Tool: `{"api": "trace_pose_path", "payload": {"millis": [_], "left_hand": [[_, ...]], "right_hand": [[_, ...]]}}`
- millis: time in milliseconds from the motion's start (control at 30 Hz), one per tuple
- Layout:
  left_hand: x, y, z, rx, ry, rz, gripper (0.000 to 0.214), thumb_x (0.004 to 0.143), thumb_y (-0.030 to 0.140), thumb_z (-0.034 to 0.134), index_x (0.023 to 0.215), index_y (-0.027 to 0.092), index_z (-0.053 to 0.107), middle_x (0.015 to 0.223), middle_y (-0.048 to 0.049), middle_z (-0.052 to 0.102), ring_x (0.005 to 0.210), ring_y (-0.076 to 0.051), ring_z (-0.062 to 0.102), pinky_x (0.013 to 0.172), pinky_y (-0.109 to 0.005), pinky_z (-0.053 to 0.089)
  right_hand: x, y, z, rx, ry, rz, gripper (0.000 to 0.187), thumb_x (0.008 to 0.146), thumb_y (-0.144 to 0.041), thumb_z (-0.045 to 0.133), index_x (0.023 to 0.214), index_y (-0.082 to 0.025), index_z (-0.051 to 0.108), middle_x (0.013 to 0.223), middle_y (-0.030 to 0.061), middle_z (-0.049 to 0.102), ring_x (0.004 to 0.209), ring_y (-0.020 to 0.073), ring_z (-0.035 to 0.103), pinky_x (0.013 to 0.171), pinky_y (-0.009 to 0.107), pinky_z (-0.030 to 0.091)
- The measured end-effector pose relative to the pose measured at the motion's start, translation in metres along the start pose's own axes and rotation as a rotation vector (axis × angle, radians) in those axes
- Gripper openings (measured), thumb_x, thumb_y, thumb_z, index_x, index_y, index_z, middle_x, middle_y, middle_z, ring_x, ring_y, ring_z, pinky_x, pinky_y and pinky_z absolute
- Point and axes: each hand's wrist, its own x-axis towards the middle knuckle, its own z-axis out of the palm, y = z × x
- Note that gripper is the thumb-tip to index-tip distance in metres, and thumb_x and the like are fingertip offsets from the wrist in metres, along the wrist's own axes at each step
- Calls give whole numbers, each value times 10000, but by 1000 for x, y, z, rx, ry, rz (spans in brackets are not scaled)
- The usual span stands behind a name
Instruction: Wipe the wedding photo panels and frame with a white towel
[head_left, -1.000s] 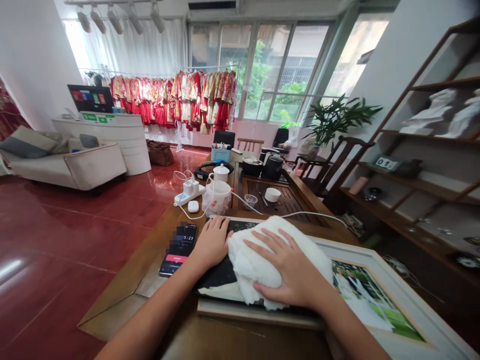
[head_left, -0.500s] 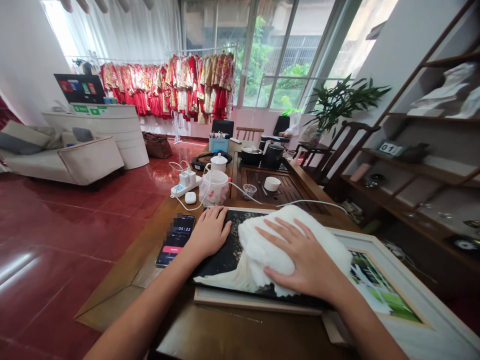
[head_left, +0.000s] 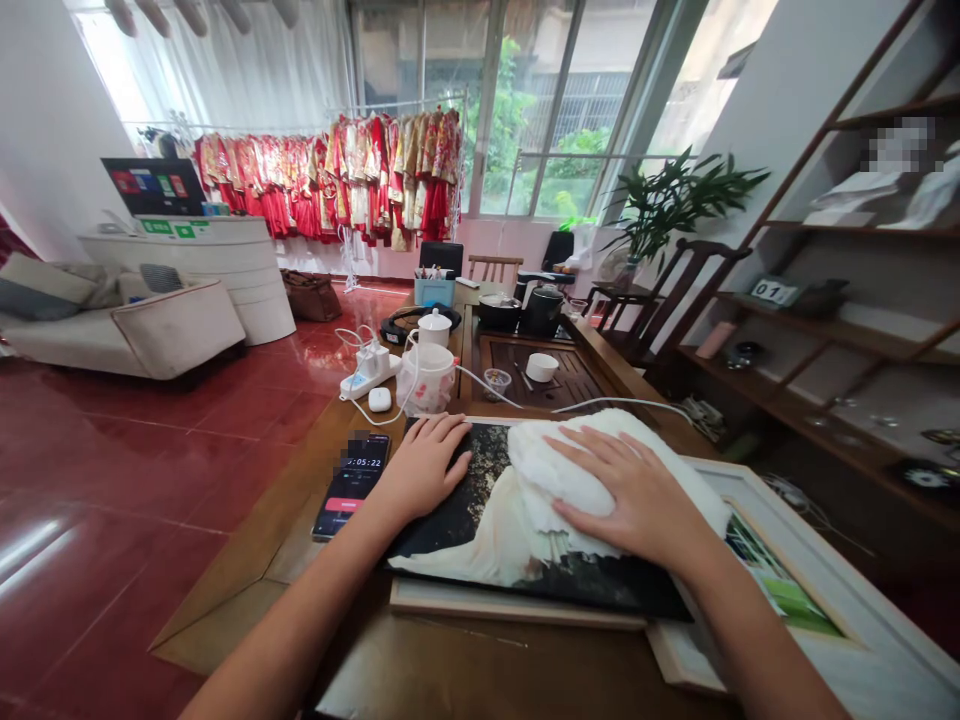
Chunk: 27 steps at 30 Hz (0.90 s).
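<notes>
My right hand (head_left: pixel 634 490) lies flat on a wadded white cloth (head_left: pixel 570 480), pressing it against a dark glossy photo panel (head_left: pixel 480 490). The panel shows a figure in a white gown, partly hidden by the cloth. My left hand (head_left: pixel 424 470) rests with its fingers on the panel's upper left corner, holding nothing. Left of that hand lies a smartphone (head_left: pixel 351 485) showing a timer. A pale wooden picture frame (head_left: pixel 795 550) lies under and beyond the panel, near my right forearm.
A wooden table (head_left: pixel 465 670) bears a power strip (head_left: pixel 367 375) with white cables, a white earbud case (head_left: pixel 379 400), a white jug (head_left: pixel 426 378) and a tea tray (head_left: pixel 525 370). Shelves stand to the right. A red tiled floor lies left of the table.
My right hand and the cloth have slid right across the panel, uncovering more of the picture. The view has also shifted slightly.
</notes>
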Motion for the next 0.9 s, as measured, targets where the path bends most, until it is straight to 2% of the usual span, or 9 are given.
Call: {"api": "trace_pose_path", "payload": {"millis": [100,200,300,400,533,667,767,900], "left_hand": [[0,3,-4,-33,-38,66,349,960,307,403,1289,227,487,1343,-42,515,1248,-199,452,1082,-354,323],[0,4,-3,-50,-41,55,343,958,296,408,1282,225,496,1331,-47,520,1238,-201,463,1065,-351,344],[1,3,0,-60,-35,43,330,968,278,389,1275,229,500,1323,-40,524,1238,-196,461,1064,-350,346],[2,2,1,-73,-36,44,322,975,265,374,1269,231,501,1309,-36,533,1231,-188,465,1063,-348,347],[1,1,0,-91,-33,49,316,972,268,382,1265,235,499,1308,-35,533,1232,-188,464,1064,-349,350],[0,1,-1,-102,-34,48,313,966,269,393,1258,242,504,1293,-36,543,1221,-195,476,1059,-361,355],[1,1,-1,-109,-21,47,309,963,266,406,1256,240,502,1293,-36,542,1223,-196,474,1053,-367,358],[2,1,0,-110,-26,48,302,970,263,400,1254,237,502,1301,-35,538,1231,-195,463,1043,-368,365]], "right_hand": [[-1,-7,-2,-2,2,-35,690,792,-585,530,1416,-334,375,1408,45,474,1273,322,427,1044,577,271],[0,-26,-10,52,-10,-119,715,765,-555,567,1418,-341,371,1412,42,469,1282,330,416,1048,582,258],[1,-46,-18,128,-71,-244,768,729,-551,591,1429,-345,352,1434,34,440,1303,334,388,1070,577,223],[1,-53,-22,175,-123,-319,763,716,-560,593,1417,-354,372,1430,16,445,1310,323,384,1094,559,192],[0,-33,-15,118,-59,-181,702,749,-533,584,1400,-355,395,1417,20,462,1291,297,416,1075,545,241],[-1,-15,-9,47,9,-63,663,776,-541,563,1388,-331,419,1386,47,499,1265,314,442,1033,573,284],[-1,-26,-11,57,-7,-118,690,764,-534,574,1399,-326,403,1402,48,480,1277,320,425,1040,582,266],[0,-58,-19,125,-83,-240,753,728,-538,592,1417,-340,365,1438,19,434,1323,309,365,1078,568,218]]}}
